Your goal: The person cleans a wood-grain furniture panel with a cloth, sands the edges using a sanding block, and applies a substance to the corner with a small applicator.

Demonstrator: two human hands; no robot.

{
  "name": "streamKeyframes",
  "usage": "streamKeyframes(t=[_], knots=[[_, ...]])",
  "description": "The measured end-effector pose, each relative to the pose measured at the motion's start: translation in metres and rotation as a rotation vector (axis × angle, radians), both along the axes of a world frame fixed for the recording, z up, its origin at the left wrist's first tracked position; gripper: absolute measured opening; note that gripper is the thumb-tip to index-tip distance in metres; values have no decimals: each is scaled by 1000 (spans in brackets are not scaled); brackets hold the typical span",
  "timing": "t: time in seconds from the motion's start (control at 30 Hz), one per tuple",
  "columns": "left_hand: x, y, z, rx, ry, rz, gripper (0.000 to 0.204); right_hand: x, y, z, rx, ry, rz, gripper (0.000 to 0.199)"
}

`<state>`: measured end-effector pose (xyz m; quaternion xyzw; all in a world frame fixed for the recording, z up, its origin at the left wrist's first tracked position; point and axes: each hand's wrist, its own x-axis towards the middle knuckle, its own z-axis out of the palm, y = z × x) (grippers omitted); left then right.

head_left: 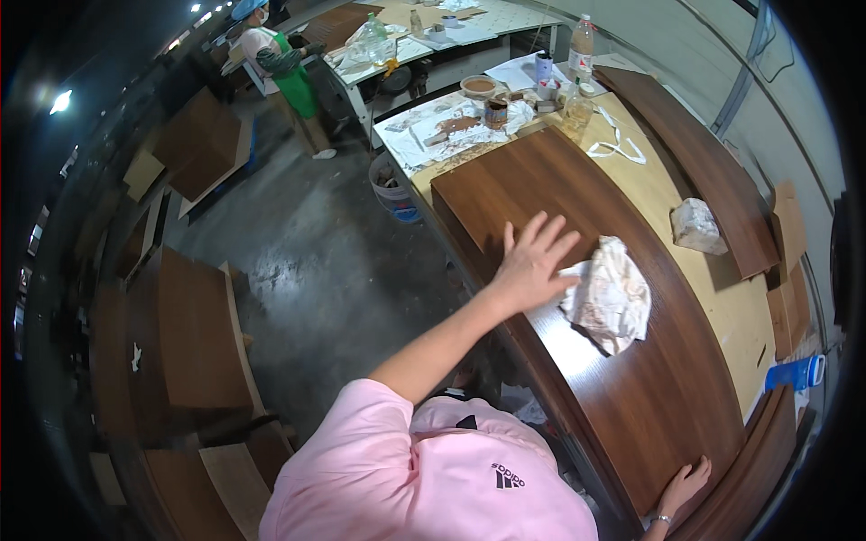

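Wood-grain panel (667,397) lies on the counter (735,329); the left hand (534,268) spreads empty over it beside a stained rag (611,298); the right hand (684,490) rests at the panel's near end, grip unclear.

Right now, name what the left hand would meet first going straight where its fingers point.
The left hand would probably cross the brown panel and meet the white strap first, though its height is unclear.

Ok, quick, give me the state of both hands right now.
Left hand: open, fingers spread, holding nothing, over the board beside the rag.
Right hand: at the board's edge; whether it grips cannot be told.
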<state>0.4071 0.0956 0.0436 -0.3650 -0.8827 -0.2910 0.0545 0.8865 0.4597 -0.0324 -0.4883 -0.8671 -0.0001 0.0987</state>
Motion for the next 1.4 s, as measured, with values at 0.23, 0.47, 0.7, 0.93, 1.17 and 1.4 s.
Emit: streamKeyframes(t=[0.23, 0.47, 0.7, 0.93, 1.17, 1.4], knots=[[-15, -21, -53, -283, 64, 90, 72, -164, -72, 32, -186, 456, 435, 54], [-21, -28, -51, -202, 144, 17, 70, -335, -157, 53, -233, 410, 699, 72], [-130, -96, -22, 382, -498, -314, 24, -432, -117, 38, 72, 339, 678, 40], [-322, -118, -54, 427, -296, 140, 16, -507, -36, 34, -235, 307, 124, 33], [-410, 8, -100, 170, -70, -149, 19, -512, -52, 18, 81, 224, 113, 34], [-429, 69, -116, -109, -52, -124, 47, -517, -68, 29, 111, 148, 79, 28]])
